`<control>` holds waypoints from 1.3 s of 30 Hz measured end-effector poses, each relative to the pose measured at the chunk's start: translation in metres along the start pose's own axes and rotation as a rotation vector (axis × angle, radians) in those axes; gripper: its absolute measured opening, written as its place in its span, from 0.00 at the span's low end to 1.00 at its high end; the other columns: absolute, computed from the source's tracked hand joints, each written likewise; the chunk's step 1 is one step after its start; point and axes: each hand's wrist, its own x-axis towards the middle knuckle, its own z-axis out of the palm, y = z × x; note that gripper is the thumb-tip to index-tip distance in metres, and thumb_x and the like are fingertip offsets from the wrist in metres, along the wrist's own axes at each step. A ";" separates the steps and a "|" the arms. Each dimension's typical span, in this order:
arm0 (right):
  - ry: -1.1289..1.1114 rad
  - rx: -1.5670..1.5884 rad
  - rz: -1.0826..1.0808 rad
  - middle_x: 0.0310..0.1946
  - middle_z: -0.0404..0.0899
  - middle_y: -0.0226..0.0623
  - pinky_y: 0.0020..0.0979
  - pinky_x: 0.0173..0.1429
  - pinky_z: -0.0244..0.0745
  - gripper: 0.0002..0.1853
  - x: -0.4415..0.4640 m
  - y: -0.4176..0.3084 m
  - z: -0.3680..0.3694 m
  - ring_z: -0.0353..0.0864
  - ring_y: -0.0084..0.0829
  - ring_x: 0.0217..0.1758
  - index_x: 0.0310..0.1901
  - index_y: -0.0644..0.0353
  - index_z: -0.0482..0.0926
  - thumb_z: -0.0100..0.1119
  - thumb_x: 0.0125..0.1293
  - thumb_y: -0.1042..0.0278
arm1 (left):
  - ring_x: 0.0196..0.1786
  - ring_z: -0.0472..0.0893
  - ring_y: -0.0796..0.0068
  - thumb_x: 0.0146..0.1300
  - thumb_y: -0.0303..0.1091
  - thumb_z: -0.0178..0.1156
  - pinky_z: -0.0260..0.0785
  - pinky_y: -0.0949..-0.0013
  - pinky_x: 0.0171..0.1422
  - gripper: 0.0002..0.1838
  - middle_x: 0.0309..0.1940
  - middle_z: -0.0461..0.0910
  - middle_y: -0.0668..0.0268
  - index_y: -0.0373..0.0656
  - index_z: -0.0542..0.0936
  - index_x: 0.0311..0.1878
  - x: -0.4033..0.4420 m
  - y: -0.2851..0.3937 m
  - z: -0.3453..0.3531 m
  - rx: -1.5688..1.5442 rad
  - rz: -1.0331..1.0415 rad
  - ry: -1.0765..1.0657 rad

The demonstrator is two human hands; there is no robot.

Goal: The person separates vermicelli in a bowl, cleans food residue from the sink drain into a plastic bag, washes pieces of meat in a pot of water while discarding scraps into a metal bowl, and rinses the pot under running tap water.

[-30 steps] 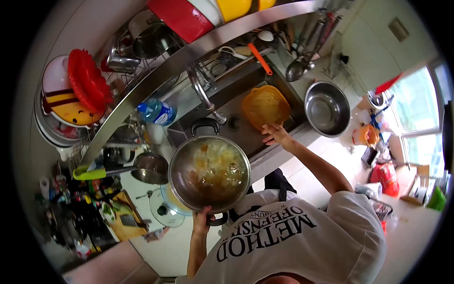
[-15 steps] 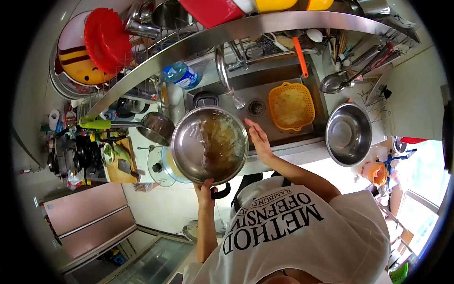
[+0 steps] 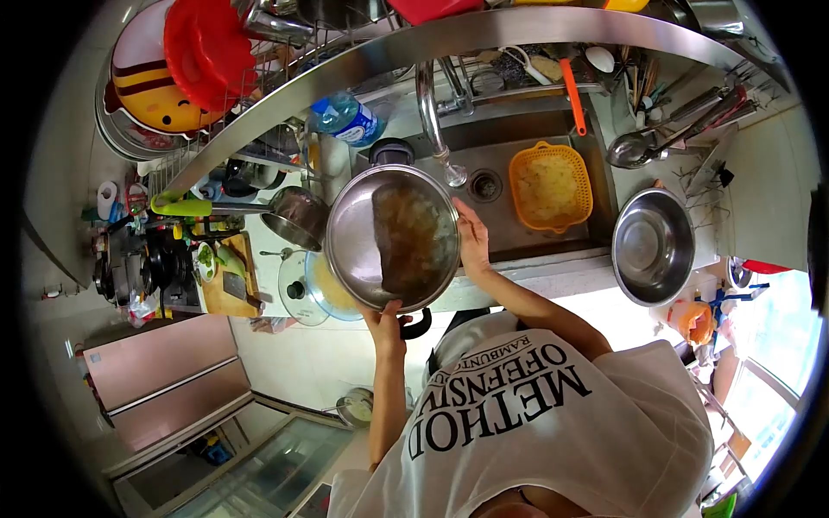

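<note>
A steel pot (image 3: 354, 233) with cloudy yellow-brown liquid and pale pieces is held beside the sink. My left hand (image 3: 386, 328) grips its near edge by the black handle, thumb over the rim. On the pot's right side, my right hand (image 3: 471, 238) presses against the outer wall, its fingers partly hidden by the pot. The pot's far handle (image 3: 391, 150) points toward the faucet (image 3: 429, 108). In the sink (image 3: 492, 226), an orange basket (image 3: 551, 188) holds pale yellow food, right of the drain (image 3: 484, 185).
Right of the sink is a steel bowl (image 3: 653, 246). To the left are a saucepan (image 3: 296, 217), a glass lid (image 3: 295, 274) and a cutting board (image 3: 219, 298) with a cleaver (image 3: 237, 287). A blue bottle (image 3: 350, 121) stands behind the pot. A metal shelf edge (image 3: 484, 33) crosses above.
My right hand has moved from beside the orange basket to the pot's right side. The liquid in the pot has shifted right, baring its left side. The whole view has turned.
</note>
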 end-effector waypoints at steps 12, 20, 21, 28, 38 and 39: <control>0.125 -0.282 -0.216 0.57 0.72 0.40 0.29 0.67 0.62 0.19 0.002 0.007 0.022 0.71 0.34 0.61 0.59 0.63 0.72 0.44 0.67 0.80 | 0.45 0.79 0.68 0.52 0.18 0.56 0.78 0.72 0.27 0.54 0.63 0.64 0.56 0.55 0.34 0.76 -0.003 0.012 0.007 0.032 0.078 -0.058; 0.161 -0.362 -0.216 0.53 0.72 0.46 0.34 0.62 0.67 0.22 0.006 -0.009 0.036 0.73 0.44 0.58 0.57 0.61 0.72 0.55 0.59 0.79 | 0.47 0.78 0.65 0.52 0.18 0.56 0.79 0.73 0.28 0.55 0.65 0.60 0.56 0.53 0.31 0.75 -0.007 0.018 0.015 0.031 0.103 -0.024; 0.164 -0.383 -0.232 0.53 0.72 0.46 0.34 0.63 0.67 0.23 0.007 -0.008 0.037 0.73 0.44 0.58 0.58 0.61 0.72 0.56 0.58 0.79 | 0.47 0.78 0.65 0.52 0.18 0.56 0.79 0.73 0.27 0.56 0.65 0.60 0.56 0.53 0.30 0.75 -0.007 0.019 0.015 0.032 0.112 -0.023; 0.154 -0.443 -0.260 0.54 0.72 0.48 0.38 0.64 0.67 0.24 0.009 -0.001 0.042 0.71 0.48 0.58 0.57 0.60 0.72 0.59 0.56 0.79 | 0.47 0.78 0.65 0.54 0.18 0.57 0.79 0.72 0.28 0.56 0.67 0.58 0.55 0.52 0.28 0.75 -0.012 0.022 0.016 0.019 0.196 -0.032; 0.184 -0.458 -0.299 0.55 0.71 0.50 0.40 0.65 0.66 0.24 0.010 0.001 0.049 0.70 0.51 0.60 0.57 0.62 0.71 0.60 0.56 0.78 | 0.43 0.80 0.65 0.55 0.18 0.56 0.79 0.72 0.28 0.56 0.66 0.60 0.51 0.49 0.26 0.75 -0.017 0.019 0.016 0.035 0.253 -0.026; 0.178 -0.459 -0.287 0.56 0.70 0.50 0.40 0.66 0.66 0.24 0.009 0.000 0.050 0.70 0.51 0.60 0.57 0.61 0.71 0.60 0.56 0.78 | 0.43 0.80 0.65 0.55 0.18 0.56 0.79 0.72 0.28 0.56 0.66 0.60 0.51 0.49 0.26 0.75 -0.018 0.020 0.017 0.037 0.255 -0.028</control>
